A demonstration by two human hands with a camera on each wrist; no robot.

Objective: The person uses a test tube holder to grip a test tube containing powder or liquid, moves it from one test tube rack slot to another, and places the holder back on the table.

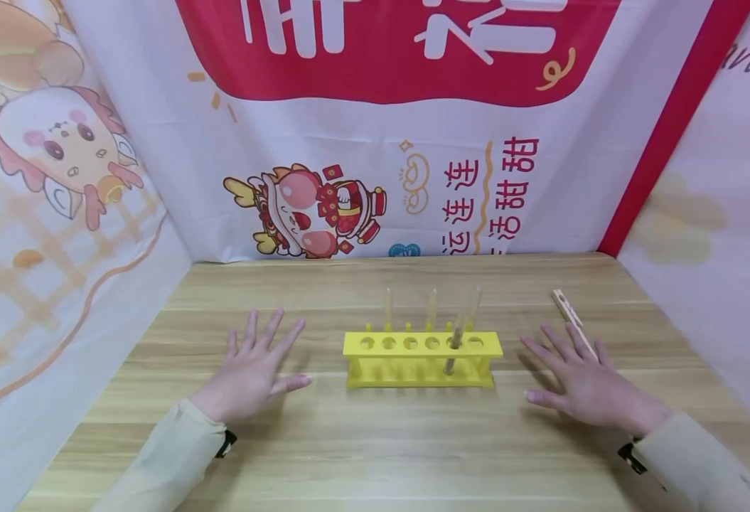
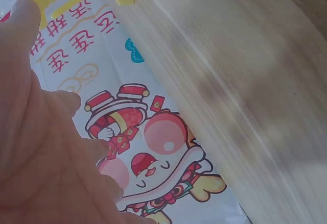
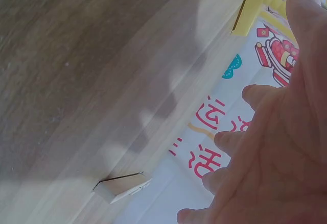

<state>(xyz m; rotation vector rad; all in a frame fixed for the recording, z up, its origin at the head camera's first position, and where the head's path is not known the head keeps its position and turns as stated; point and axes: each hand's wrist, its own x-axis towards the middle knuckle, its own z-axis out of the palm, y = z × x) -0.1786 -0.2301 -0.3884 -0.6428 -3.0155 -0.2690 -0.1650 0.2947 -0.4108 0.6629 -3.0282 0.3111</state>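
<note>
A yellow test tube rack (image 1: 422,353) stands on the table between the hands. One clear test tube (image 1: 458,331) leans in a hole near its right end. Along the back, glass tubes sit upright over the pegs: a left one (image 1: 388,307), a middle one (image 1: 431,307) and a right one (image 1: 474,306). The left hand (image 1: 253,380) is spread, palm down, left of the rack and apart from it. On the other side the right hand (image 1: 586,387) is spread too, holding nothing. Beyond its fingers lies a narrow wooden piece (image 1: 566,308) with a hole, partly hidden by them.
The wood-grain table (image 1: 375,455) ends at the back against a printed white and red cloth (image 1: 349,135). More printed cloth hangs along the left side (image 1: 74,284) and the right side (image 1: 701,299).
</note>
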